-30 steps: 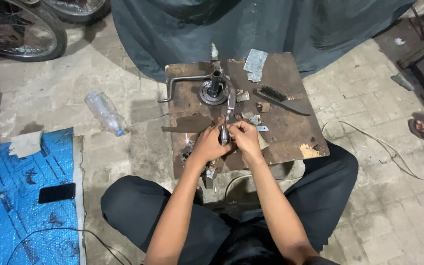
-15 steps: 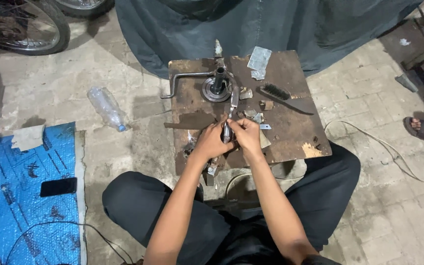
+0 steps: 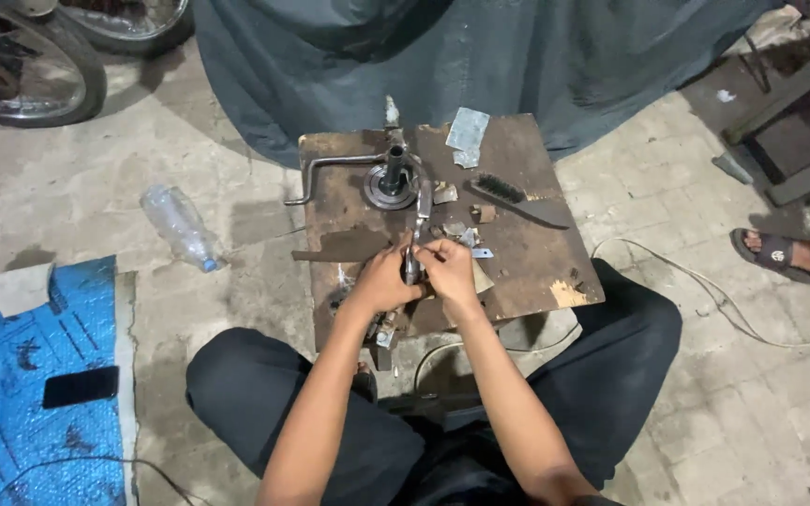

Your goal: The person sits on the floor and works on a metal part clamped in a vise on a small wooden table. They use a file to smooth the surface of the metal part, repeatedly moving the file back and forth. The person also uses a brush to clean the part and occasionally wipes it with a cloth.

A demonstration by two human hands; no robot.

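At the near edge of the frame, crossed legs in dark trousers and two bare forearms reach forward onto a low rusty work board (image 3: 536, 272). Left hand (image 3: 382, 281) and right hand (image 3: 447, 267) meet over a slim upright metal tool (image 3: 416, 234); both are closed around its lower part, fingers curled together. What exactly sits under the fingers is hidden, and the tool's tip and the workpiece cannot be made out. Small metal bits (image 3: 466, 234) lie just beside the right hand, too small to identify. More parts at the board's near edge are half covered by the left wrist.

Further out on the board: a wire brush (image 3: 513, 199) to the right, a round metal fitting with an upright post (image 3: 392, 183), a bent crank-like bar (image 3: 330, 169) running left from it, and a pale folded sheet (image 3: 468, 134) at the far edge.

Off the board: an empty plastic bottle (image 3: 178, 225) on the floor to the left, a dark phone (image 3: 80, 386) on a blue mat (image 3: 11, 422), a wheel (image 3: 30, 66) cut off at top left, another person's sandalled foot (image 3: 780, 251) cut off at right, and a dark tarp (image 3: 442, 56) behind.

Versus half a second ago: both hands keep the same clasp on the tool; the view has shifted slightly, nothing on the board has moved.
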